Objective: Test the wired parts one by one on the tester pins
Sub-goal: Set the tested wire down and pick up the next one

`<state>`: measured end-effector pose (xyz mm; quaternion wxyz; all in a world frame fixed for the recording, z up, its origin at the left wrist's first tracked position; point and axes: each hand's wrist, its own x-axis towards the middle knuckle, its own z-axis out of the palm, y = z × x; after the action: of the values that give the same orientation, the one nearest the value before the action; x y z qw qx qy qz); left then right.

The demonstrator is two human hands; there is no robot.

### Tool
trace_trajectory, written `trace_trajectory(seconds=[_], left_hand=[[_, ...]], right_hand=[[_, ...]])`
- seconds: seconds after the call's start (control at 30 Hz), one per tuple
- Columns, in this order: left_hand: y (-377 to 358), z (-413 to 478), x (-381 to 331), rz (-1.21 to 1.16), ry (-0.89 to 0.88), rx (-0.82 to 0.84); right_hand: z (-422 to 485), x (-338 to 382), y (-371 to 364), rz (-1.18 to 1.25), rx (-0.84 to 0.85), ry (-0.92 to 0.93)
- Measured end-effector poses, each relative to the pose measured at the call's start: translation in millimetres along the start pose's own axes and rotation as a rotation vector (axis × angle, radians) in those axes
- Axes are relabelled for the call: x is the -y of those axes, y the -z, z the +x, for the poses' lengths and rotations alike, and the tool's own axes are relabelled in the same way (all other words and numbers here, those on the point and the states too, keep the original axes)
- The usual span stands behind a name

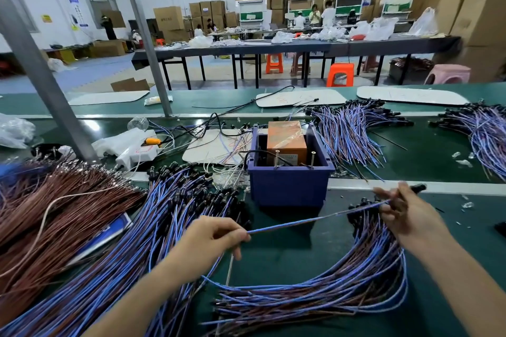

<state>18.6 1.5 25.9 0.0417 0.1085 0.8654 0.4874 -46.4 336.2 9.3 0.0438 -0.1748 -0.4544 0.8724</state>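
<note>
Two hands hold one wired part (315,219) between them, low over the green worktop (295,254). The left hand (216,238) pinches its end at 8 o'clock. The right hand (408,213) pinches it at 2 o'clock, near a black tip that looks blurry. The part is a thin blue and brown wire, pulled straight. At 12 o'clock from it, one blue box (287,188) holds one orange tester (286,139) with two thin pins (277,158). Four blue wire heaps (164,227) lie around, and both arms are cut off at the bottom edge.

Wire (315,219): blue-brown pair, black-capped right end, taut, rising rightward. Pins (277,158): two, metal, upright, beyond it. Heap (169,227) of like wires left; curved bundle (356,276) lower right.
</note>
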Motion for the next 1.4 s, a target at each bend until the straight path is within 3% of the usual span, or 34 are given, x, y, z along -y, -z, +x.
trace_trajectory(seconds=[0.1,0.23,0.3,0.37,0.4,0.47,0.57,0.63,0.73,0.9,1.1,1.4], left_hand=[[8.9,1.9,0.2,-0.227,0.067,-0.105],[-1.7,9.3,-9.6,-0.515,0.109,-0.184],[-7.3,15.6,-18.0,-0.630,0.120,-0.184],[-10.1,23.5,-24.9,-0.716,0.115,-0.176],[-11.9,27.7,-28.1,-0.729,0.108,-0.169],[-16.3,35.9,-33.8,-0.718,0.081,-0.151],[-28.2,48.7,-42.7,-0.634,0.034,-0.143],[-37.6,57.2,-49.1,-0.615,-0.007,-0.134],[-49.1,67.5,-54.0,-0.673,-0.049,-0.131],[-56.0,75.6,-51.0,-0.664,-0.085,-0.190],[-61.0,82.4,-43.6,-0.673,-0.022,-0.312],[-68.4,80.5,-40.6,-0.802,-0.015,-0.209]], right_hand=[[4.9,3.0,17.7,-0.257,-0.075,0.038],[-8.0,2.5,8.9,-1.255,-0.123,0.261],[-17.6,4.5,-3.8,-1.683,-0.163,0.273],[-24.7,6.9,-16.9,-1.967,-0.205,0.265],[-28.3,7.8,-23.0,-1.997,-0.190,0.277],[-36.6,5.1,-38.0,-1.764,0.001,0.323],[-57.7,-14.6,-68.6,-1.070,0.395,0.323],[-63.0,-31.3,-83.3,-0.899,0.457,0.373],[-62.0,-45.3,-93.6,-0.789,0.354,0.458],[-55.3,-50.9,-92.3,-0.650,0.320,0.375],[-54.0,-54.3,-88.4,-0.766,0.294,0.462],[-50.6,-64.2,-88.2,-0.684,0.266,0.440]])
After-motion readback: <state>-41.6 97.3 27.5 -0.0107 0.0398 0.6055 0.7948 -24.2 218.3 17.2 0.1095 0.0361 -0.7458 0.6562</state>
